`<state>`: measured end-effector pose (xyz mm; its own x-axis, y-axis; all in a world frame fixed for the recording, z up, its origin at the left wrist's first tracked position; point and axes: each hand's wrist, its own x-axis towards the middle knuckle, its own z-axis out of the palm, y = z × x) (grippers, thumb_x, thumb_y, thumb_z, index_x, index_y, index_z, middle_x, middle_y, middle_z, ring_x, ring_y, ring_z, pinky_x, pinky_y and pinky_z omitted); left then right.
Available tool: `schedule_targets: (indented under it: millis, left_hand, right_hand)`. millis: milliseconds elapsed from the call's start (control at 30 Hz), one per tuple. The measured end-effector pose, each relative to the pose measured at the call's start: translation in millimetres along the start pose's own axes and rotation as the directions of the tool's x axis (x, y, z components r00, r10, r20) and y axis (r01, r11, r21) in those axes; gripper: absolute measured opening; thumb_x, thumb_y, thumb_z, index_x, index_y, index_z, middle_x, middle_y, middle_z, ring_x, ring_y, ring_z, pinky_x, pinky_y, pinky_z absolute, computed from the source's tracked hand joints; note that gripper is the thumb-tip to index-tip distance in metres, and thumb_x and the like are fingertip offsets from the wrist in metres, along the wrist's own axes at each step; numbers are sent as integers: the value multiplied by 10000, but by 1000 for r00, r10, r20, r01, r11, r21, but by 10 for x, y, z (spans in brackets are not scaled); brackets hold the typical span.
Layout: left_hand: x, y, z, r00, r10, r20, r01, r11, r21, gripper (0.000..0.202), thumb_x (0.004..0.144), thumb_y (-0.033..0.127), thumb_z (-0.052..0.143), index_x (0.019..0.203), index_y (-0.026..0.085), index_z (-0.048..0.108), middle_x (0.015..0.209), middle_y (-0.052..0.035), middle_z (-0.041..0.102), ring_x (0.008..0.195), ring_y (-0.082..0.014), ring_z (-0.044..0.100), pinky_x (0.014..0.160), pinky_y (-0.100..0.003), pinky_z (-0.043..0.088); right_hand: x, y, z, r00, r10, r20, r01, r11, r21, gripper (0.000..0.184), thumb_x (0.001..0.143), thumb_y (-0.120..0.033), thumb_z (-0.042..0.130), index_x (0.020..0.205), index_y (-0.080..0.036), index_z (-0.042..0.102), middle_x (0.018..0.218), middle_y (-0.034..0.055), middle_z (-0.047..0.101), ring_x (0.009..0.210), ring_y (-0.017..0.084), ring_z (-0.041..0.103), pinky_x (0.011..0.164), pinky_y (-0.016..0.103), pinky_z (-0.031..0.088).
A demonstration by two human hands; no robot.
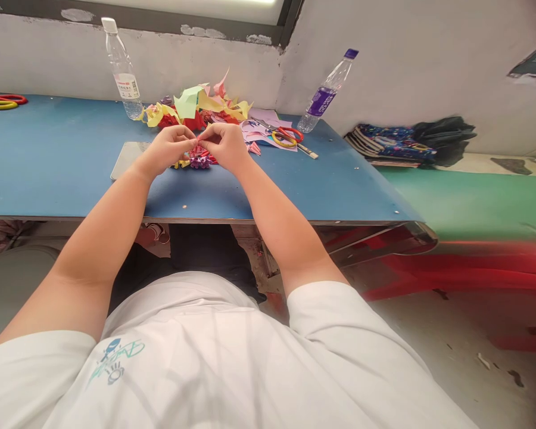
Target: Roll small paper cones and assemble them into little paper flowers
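My left hand (172, 146) and my right hand (223, 143) meet fingertip to fingertip above the blue table (71, 179). Both are pinched on a small piece of pink paper (198, 140), mostly hidden by the fingers. Below them lie small folded paper pieces in red, yellow and purple (200, 162). Just behind the hands is a heap of crumpled paper scraps (190, 102), yellow, pale green, pink and red. A flat, light-coloured slab (127, 161), perhaps a phone, lies partly under my left wrist.
A clear bottle (124, 77) stands at the back left, a purple-labelled bottle (324, 95) at the back right. Red-and-yellow scissors (288, 137) rest on lilac paper (261, 128), beside a marker-like stick (308, 152). More scissors (4, 102) lie far left. A red stool (464, 271) is right of the table.
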<state>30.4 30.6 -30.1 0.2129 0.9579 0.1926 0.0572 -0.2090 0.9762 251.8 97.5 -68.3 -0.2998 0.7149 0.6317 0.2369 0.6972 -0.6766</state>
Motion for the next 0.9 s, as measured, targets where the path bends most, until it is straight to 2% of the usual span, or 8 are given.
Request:
schedule_targets:
  millis: [100,200,400,567,667,800,900]
  left_hand:
    - [-5,-3,-1,998,-66,9,66,996,-52,229,1120,281,940,991,247,754,942,-41,746,1014,-244,808,1133,-478,712]
    - [-22,13,4,993,-98,71,107,985,-134,248,1170,251,906,991,229,736,964,-39,745,1055,-236,860,1207,-508,712]
    - [-42,29,-16,987,-86,137,122,952,-280,186,1130,207,912,1000,207,779,1030,-50,813,1034,-200,871,1118,-425,722]
    - [18,-15,-88,974,-105,203,168,931,-324,219,1033,187,989,961,224,786,1034,-26,815,1072,-189,880,1164,-403,716]
    - [60,-37,-115,972,-148,183,203,919,-338,210,940,180,1023,1041,225,844,1050,-30,824,1074,-199,885,1168,-397,717]
    - [99,-35,-140,979,-154,136,183,956,-228,210,893,245,1021,1029,210,866,1008,-85,819,1166,-303,886,1199,-497,705]
    - [100,-16,-160,961,-179,212,226,949,-221,297,846,287,1092,1029,197,877,1000,-77,798,1259,-295,804,1355,-501,620]
  right_hand:
    - [20,73,14,1000,-13,-27,14,1000,16,377,980,-526,1106,964,-267,832,1007,53,859,1028,288,828,1070,522,764]
    - [29,98,27,999,-15,-38,16,1000,25,400,966,-539,1109,949,-265,817,994,46,849,1012,278,811,1067,518,769]
    - [-11,-56,20,999,-15,-44,16,999,35,472,987,-598,1115,993,-294,754,1013,34,805,1021,268,780,1071,506,775]
    - [-51,-222,6,998,-51,-24,51,999,1,492,1022,-663,1069,962,-301,742,987,41,784,1052,298,790,1089,543,780]
    - [-52,-266,-33,998,-61,-5,61,998,5,431,1029,-625,1046,942,-284,797,997,53,828,1070,311,818,1091,544,773]
    - [-49,-267,-86,995,-85,43,85,996,-16,314,1047,-538,1005,966,-281,844,1050,67,870,1107,317,837,1077,523,759]
    - [-67,-258,-91,993,-105,52,105,994,-5,199,1043,-417,956,983,-283,822,1052,57,875,1060,288,824,1040,498,751]
